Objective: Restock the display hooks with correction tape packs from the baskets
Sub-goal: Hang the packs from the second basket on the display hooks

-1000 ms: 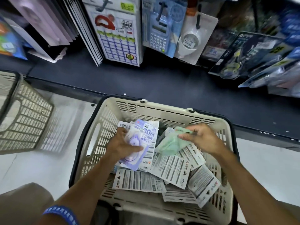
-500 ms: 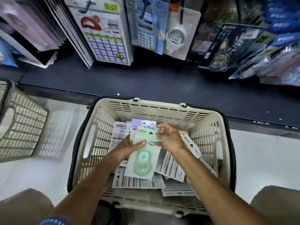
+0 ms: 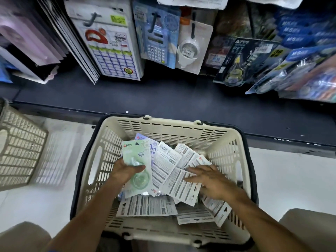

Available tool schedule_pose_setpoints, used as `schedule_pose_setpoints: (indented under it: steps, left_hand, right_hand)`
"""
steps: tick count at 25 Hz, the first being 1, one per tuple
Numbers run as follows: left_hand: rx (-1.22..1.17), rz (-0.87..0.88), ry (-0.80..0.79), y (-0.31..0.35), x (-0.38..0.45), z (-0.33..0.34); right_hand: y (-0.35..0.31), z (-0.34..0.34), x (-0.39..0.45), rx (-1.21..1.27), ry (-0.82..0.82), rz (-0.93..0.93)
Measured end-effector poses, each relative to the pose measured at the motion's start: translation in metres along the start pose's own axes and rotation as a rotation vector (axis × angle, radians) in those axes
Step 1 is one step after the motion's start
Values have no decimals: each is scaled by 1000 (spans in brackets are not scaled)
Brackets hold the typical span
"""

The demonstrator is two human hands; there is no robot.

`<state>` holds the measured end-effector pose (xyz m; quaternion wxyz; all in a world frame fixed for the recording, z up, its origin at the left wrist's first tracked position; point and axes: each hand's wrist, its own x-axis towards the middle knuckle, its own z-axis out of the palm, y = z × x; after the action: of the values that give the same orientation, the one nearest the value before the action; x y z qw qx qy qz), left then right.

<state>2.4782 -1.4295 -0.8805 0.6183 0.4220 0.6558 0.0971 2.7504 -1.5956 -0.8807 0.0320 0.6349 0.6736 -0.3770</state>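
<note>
Your left hand (image 3: pixel 125 170) grips a pale green carded correction tape pack (image 3: pixel 136 160), thumb clamped across its front, with a lilac pack (image 3: pixel 151 145) stacked behind it, both held over the cream slatted plastic basket (image 3: pixel 181 132). Your right hand (image 3: pixel 211 180) lies with fingers straight and slightly spread on the loose white-backed packs (image 3: pixel 172 184) heaped in that basket. A second cream basket (image 3: pixel 20 151) stands to the left.
</note>
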Motion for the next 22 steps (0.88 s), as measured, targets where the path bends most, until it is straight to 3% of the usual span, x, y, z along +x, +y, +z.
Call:
schedule_pose_setpoints:
  steps: [3,6,9,12,16,18,20,22]
  left_hand:
    - [-14,48,-54,3,-4,-11]
    - [49,98,-162,7,-14,-13]
    - [25,68,-304,5,-16,-8]
    - [-226,-136,-452,-3,-16,-5]
    - [87,-35,-408,-14,-13,-1]
    - [61,-27,-297,-17,-13,-4]
    - [-56,-55,-177,-22,-8,-15]
    - [-168,-68,-140,-26,-4,-28]
  right_hand:
    - [-16,-44,4,774,16,135]
    - [-29,-86,4,1148,248,174]
    - [-51,-96,21,1045,191,223]
    - [-82,-64,59,971,198,345]
    - [-96,-28,92,1196,308,412]
    - [-74,-17,88,867,321,343]
    - [-54,-2,83,138,122,218]
    - [-46,13,83,-243,19,118]
